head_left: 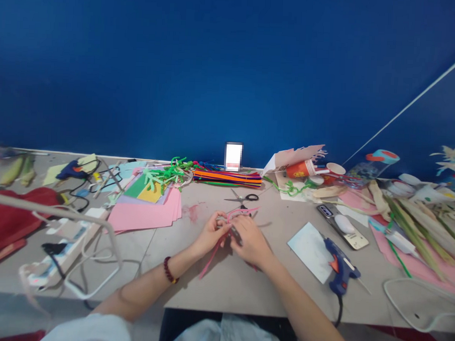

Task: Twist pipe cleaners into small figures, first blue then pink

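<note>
My left hand (210, 234) and my right hand (249, 239) meet over the middle of the grey table (222, 286). Both are closed on pink pipe cleaners (225, 230): strands trail down-left under my left hand, and a loop sticks up to the right past my fingers. My right hand also seems to hold a small dark piece against the strands. A bead bracelet (168, 270) circles my left wrist. Black-handled scissors (243, 197) lie just beyond my fingers.
Pink and coloured paper sheets (146, 209) lie left, with green pipe cleaners (167, 175) and a striped bundle (227, 177) behind. A blue glue gun (338, 268) rests on a pale card (309, 249) right. A phone (341, 226), red cups (301, 168), corn husks (417, 224) and cables (76, 264) crowd the edges.
</note>
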`<state>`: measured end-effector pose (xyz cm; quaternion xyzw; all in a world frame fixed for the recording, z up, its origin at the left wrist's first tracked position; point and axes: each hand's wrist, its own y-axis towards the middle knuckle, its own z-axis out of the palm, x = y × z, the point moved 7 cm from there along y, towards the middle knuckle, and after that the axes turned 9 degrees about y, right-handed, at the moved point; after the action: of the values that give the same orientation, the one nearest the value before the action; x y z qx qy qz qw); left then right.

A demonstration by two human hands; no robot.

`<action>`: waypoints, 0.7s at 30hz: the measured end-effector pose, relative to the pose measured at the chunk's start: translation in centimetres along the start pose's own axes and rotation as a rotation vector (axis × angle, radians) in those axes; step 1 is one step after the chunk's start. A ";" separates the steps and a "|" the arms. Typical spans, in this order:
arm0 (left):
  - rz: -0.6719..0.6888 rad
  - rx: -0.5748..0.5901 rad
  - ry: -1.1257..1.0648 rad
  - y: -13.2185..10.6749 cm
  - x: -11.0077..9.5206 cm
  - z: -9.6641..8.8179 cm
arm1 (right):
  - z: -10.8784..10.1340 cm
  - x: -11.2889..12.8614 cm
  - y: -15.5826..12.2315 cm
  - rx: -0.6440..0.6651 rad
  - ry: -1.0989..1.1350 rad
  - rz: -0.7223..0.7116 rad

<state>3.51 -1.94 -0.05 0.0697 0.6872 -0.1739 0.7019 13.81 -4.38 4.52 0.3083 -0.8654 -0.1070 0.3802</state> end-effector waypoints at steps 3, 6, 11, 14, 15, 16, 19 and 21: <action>0.036 -0.016 0.026 -0.2 0.1 0.1 | 0.3 -0.4 -0.1 -0.007 0.074 0.030; 0.073 -0.050 0.010 -0.1 -0.1 -0.1 | 1.1 -1.6 -0.4 -0.018 0.290 0.151; 0.045 -0.045 -0.087 0.2 -0.1 -0.3 | 2.4 -3.6 -1.0 -0.111 0.660 0.379; 0.028 -0.061 -0.103 0.1 0.1 -0.2 | 2.6 -4.2 -1.0 -0.137 0.737 0.476; 0.026 -0.073 -0.100 0.0 0.1 -0.2 | 2.5 -4.2 -1.0 -0.135 0.754 0.490; 0.023 -0.085 -0.096 -0.1 0.1 -0.2 | 2.4 -4.2 -0.9 -0.134 0.759 0.496; 0.003 -0.119 -0.089 -0.2 0.1 -0.4 | 1.7 -3.7 -0.8 -0.150 0.662 0.431; -0.008 -0.144 -0.092 -0.2 0.0 -0.7 | 1.1 -3.0 -0.7 -0.162 0.526 0.324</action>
<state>2.78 -1.88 -0.03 0.0081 0.6651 -0.1299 0.7353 14.86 -3.14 1.72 0.1522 -0.7640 -0.0305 0.6263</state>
